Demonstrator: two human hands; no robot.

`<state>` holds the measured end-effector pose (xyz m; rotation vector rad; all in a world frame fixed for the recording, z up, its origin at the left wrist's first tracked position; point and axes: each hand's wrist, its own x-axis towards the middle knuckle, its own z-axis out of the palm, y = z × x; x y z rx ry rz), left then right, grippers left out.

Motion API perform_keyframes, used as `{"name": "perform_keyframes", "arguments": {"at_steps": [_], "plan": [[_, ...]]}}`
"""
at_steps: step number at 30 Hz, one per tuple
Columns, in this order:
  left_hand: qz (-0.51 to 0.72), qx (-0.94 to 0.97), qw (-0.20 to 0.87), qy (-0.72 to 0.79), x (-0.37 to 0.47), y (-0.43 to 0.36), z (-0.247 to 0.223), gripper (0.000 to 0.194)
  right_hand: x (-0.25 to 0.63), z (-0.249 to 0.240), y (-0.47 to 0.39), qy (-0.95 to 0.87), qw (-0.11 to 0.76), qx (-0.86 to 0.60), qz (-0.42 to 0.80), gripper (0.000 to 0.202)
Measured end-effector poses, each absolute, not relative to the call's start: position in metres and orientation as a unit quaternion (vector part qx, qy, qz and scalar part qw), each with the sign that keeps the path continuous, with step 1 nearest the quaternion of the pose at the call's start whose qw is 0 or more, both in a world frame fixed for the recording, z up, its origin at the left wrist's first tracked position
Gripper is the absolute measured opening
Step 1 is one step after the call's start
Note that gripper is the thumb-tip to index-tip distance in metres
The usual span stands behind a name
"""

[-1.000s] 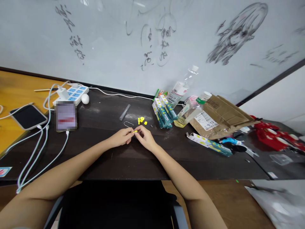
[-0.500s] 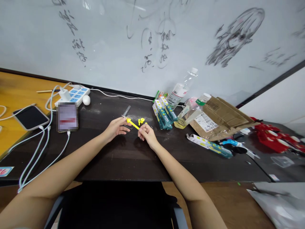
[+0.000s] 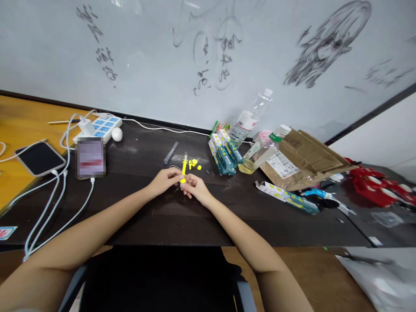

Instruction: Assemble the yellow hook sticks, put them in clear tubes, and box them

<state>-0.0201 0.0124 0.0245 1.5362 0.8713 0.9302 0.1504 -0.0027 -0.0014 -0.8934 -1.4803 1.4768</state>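
A slim yellow plunger-like piece (image 3: 184, 168) stands nearly upright between my hands, its clear tip pointing away from me. My left hand (image 3: 166, 180) pinches it from the left, near its lower end. From the right, my right hand (image 3: 195, 188) has its fingers closed round the round yellow base. A clear tube (image 3: 170, 153) lies on the dark table beyond my left hand. Just past my right hand are several small yellow parts (image 3: 194, 162). A thin bent piece beside my left hand is mostly hidden.
Two teal and white boxes (image 3: 224, 152), bottles (image 3: 243, 125) and a cardboard package (image 3: 292, 160) stand at the back right. An opened box (image 3: 287, 198) lies nearer. On the left are a power strip (image 3: 103, 128), a phone (image 3: 40, 158), a blurred-screen device (image 3: 91, 158) and white cables.
The yellow piece has swung from slanted to nearly upright, and my hands have come together at its lower end. The clear tube now lies on the table, away from my left hand.
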Motion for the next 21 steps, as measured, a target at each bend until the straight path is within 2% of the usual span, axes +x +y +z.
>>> {"name": "perform_keyframes", "arguments": {"at_steps": [7, 17, 21], "plan": [[0.406, 0.609, 0.568, 0.376, -0.022, 0.013, 0.023, 0.036, 0.156, 0.005, -0.001, -0.563, 0.434, -0.354, 0.607, 0.024], [0.374, 0.630, 0.562, 0.384, -0.021, 0.006, 0.028, 0.034, 0.155, 0.002, 0.000, -0.606, 0.394, -0.354, 0.593, 0.030], [0.356, 0.666, 0.554, 0.350, -0.020, 0.003, 0.026, 0.033, 0.155, 0.001, 0.000, -0.593, 0.418, -0.348, 0.594, 0.032]]}}
